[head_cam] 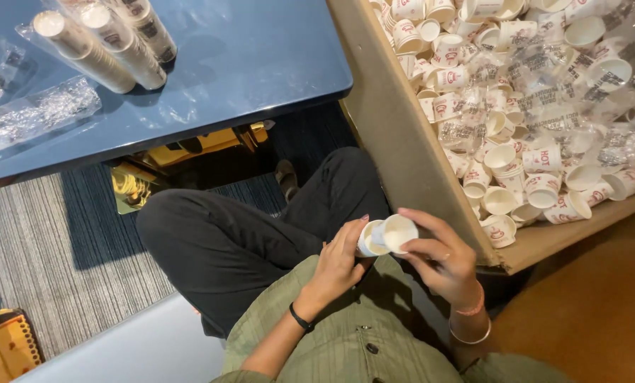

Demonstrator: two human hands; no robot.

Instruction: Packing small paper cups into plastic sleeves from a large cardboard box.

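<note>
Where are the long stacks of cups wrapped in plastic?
The wrapped cup stacks lie on the blue table at the top left of the head view, beside empty plastic sleeves, far from both hands.

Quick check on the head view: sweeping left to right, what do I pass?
Clear plastic wrappers → wrapped cup stacks on the blue table → dark trousered knee → left hand → small paper cups held between both hands → right hand → cardboard box of loose paper cups.
</note>
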